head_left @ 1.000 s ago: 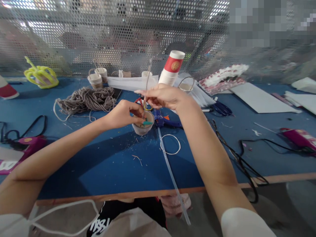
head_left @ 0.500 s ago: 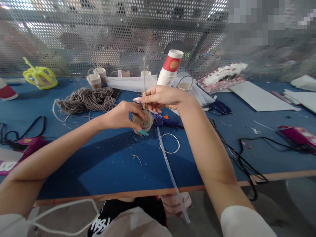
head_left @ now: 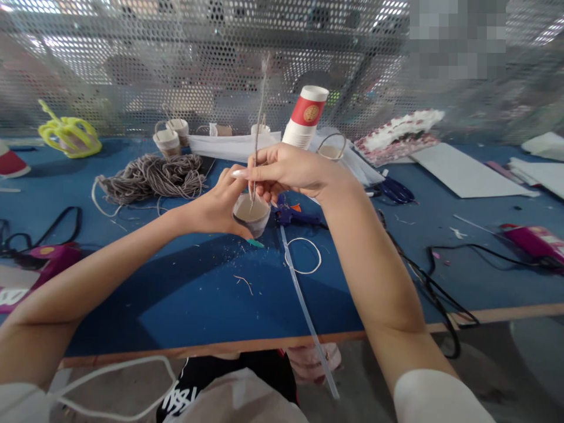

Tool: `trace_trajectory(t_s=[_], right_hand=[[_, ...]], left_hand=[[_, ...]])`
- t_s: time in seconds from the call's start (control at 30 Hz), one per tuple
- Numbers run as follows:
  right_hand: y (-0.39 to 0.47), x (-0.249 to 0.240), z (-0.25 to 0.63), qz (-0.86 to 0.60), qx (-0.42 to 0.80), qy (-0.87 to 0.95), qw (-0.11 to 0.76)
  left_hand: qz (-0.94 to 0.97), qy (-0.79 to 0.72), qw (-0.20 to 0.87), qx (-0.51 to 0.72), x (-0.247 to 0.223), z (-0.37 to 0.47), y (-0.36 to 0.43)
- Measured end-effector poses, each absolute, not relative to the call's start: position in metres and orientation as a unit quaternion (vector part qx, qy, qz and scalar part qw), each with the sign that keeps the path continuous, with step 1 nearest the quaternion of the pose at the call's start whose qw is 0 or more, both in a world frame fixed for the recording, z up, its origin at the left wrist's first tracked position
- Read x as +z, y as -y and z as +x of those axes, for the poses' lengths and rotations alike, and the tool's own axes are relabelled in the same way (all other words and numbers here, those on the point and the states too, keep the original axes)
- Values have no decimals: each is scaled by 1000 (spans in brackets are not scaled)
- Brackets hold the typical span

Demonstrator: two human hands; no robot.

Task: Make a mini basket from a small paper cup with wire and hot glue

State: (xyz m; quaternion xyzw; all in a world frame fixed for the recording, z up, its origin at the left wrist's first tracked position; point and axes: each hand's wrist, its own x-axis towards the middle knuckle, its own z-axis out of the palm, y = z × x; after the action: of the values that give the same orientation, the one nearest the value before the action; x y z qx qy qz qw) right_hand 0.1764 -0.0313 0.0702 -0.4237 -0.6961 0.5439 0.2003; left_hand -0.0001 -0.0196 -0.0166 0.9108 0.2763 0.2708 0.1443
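A small paper cup (head_left: 252,221), wrapped in pale grey-brown material, stands on the blue table in front of me. My left hand (head_left: 222,205) curves round its left side, thumb along the front and fingers toward the back, partly hidden by the other hand. Above the rim, my right hand (head_left: 282,170) pinches a thin grey-brown cord (head_left: 261,111). The cord's upper part rises over the fingers, and its lower end dips into the cup. Just right of the cup lies a blue glue gun (head_left: 299,217), with a long clear glue stick (head_left: 304,305) trailing over the table's front edge.
Left of my hands lies a heap of grey cord (head_left: 154,179). Behind stand stacked paper cups (head_left: 308,114) and small handled cups (head_left: 167,141). A white ring (head_left: 319,258) lies by the glue stick. Purple glue guns (head_left: 55,261) and black cables (head_left: 440,294) occupy the sides.
My left fingers have come out of the cup and now sit around its outside. My right hand has shifted slightly left and up, with more cord standing above it.
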Motion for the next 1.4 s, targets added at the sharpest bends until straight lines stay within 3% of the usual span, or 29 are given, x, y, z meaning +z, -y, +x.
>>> trace_trajectory(t_s=[0.2, 0.6, 0.7, 0.93, 1.17, 1.4], right_hand=[[31, 70, 174, -427, 549, 686, 213], [30, 62, 169, -372, 554, 699, 258], [27, 59, 166, -358, 549, 701, 281], [28, 63, 175, -343, 518, 734, 276], [29, 68, 184, -313, 495, 770, 253], [23, 66, 190, -275, 504, 784, 235]], left_hand=[[896, -338, 141, 250, -23, 3, 20], [900, -221, 335, 172, -16, -12, 6], [893, -229, 337, 189, -25, -6, 6], [835, -210, 432, 270, -43, 8, 11], [795, -193, 529, 224, -37, 1, 9], [789, -175, 547, 217, -38, 0, 9]])
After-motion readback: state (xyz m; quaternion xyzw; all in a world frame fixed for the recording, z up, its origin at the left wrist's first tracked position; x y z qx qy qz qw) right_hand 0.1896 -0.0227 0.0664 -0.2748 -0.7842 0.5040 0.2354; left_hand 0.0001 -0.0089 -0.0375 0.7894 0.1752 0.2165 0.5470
